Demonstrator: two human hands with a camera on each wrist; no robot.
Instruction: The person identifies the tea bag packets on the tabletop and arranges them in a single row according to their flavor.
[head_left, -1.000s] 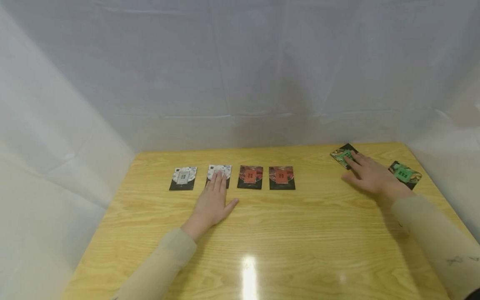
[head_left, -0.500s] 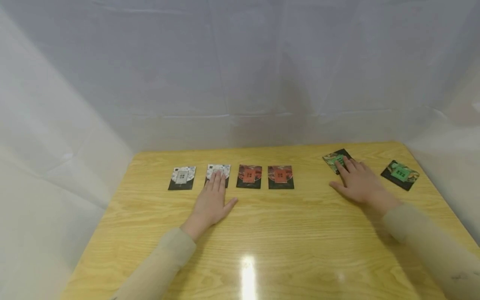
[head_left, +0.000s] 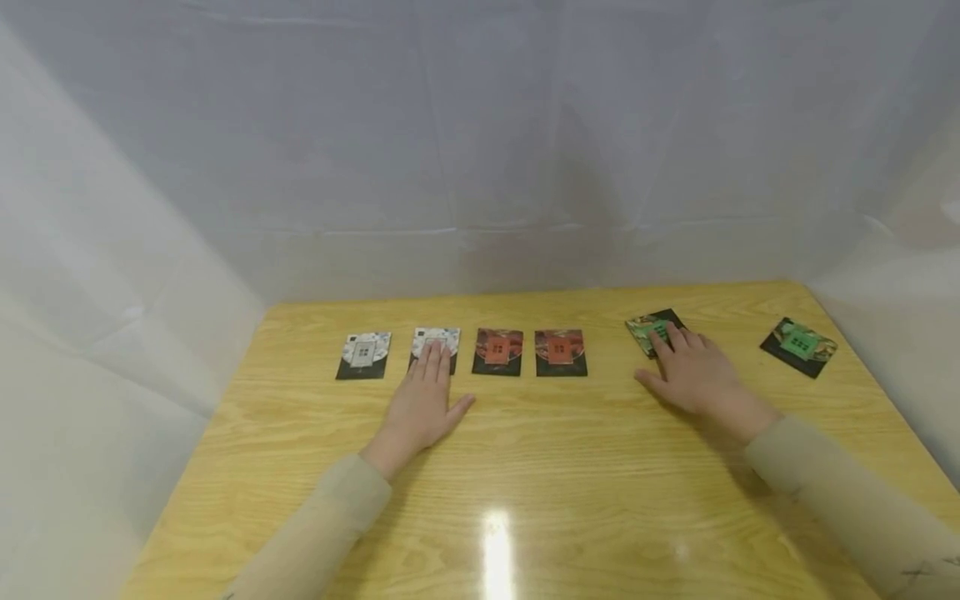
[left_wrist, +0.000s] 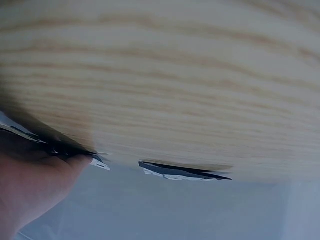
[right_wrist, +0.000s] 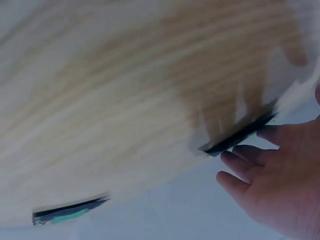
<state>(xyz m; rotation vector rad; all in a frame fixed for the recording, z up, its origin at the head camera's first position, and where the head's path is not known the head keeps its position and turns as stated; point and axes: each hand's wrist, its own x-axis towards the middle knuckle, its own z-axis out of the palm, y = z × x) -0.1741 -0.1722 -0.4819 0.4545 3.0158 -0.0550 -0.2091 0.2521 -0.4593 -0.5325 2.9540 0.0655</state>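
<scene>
My left hand lies with straight fingers on a white-and-black flat packet, covering its middle. To its left is a matching white packet, also visible as a thin dark-edged shape in the left wrist view. My right hand touches a tilted green-and-black packet with outstretched fingertips, hiding its lower right part. In the right wrist view, the fingers are at that packet's dark edge. Another green packet sits at an angle farther right.
Two red-and-black packets stand side by side in line with the white ones, between the hands. All the packets lie on a light wooden table. A pale cloth sheet hangs behind the table and along both sides.
My right hand has slid left across the table, and the green packet under its fingers has moved left with it. The left hand stays on the white packet.
</scene>
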